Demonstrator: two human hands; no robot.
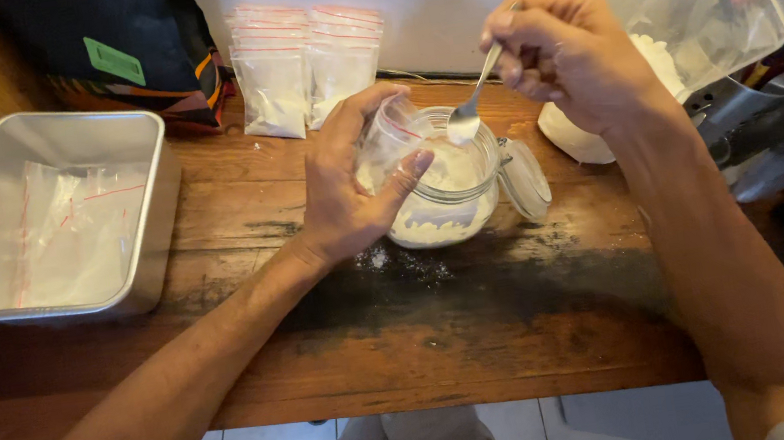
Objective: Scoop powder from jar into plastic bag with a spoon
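My left hand (347, 181) holds a small clear zip bag (388, 135) open beside the mouth of a glass jar (451, 204) partly filled with white powder. My right hand (572, 55) grips a metal spoon (473, 108) whose bowl, loaded with white powder, hovers over the jar mouth next to the bag. The jar's hinged lid (525, 179) hangs open on the right side. Some powder is spilled on the wooden table (487, 328) in front of the jar.
A metal tray (133, 284) with empty clear zip bags stands at the left. Filled powder bags (307, 70) lean against the back wall. A large plastic bag of white powder (689, 20) and a metal device (782, 118) sit at the right.
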